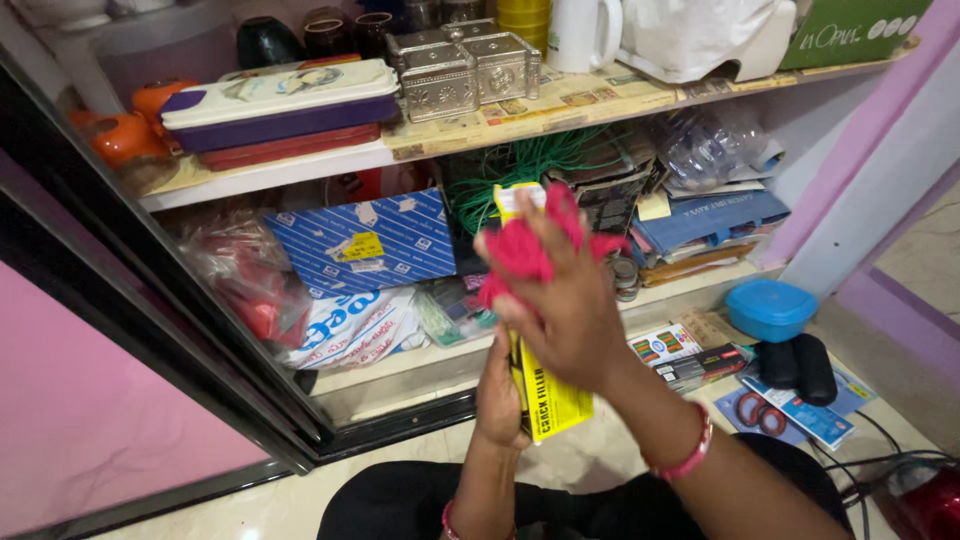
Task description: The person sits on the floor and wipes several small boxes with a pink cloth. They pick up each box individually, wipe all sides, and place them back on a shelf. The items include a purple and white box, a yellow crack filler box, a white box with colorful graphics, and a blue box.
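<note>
Open cupboard [300,200] in front, two shelves in view, floor below.

Upper shelf [260,175]: one flat purple-and-white case [280,100] on one red case, two embossed silver boxes [465,65], one white mug [585,30], two orange pots [125,125] at the far left.

Lower shelf [420,360]: one blue carton [365,240], one tangle of green cord [520,165], one stack of folders [705,225], one crushed clear bottle [715,140]. Bags at the left cannot be counted; too crumpled.

Floor [620,440]: one blue lidded tub [770,308], one black case [797,368], one pair of scissors [757,412] on a card.

Hands, both raised before the lower shelf:
- Left hand [500,385] is closed around the lower end of the yellow tube [548,395], which stands near upright, top reaching past the right hand.
- Right hand [565,305] presses one red cloth [530,250] against the tube's upper part, fingers spread over it, back of hand to camera.
- One pink bangle on the right wrist; the left probably has one too, only partly seen.

Risks, judged:
- Tube held only at the bottom; hard rubbing on top could lever it out of the left hand.
- If the cap is loose, squeezing pressure could push filler out onto the cloth and fingers. Cap hidden.
- Cloth bunched loosely; a trailing end could snag the cord just behind it.
</note>
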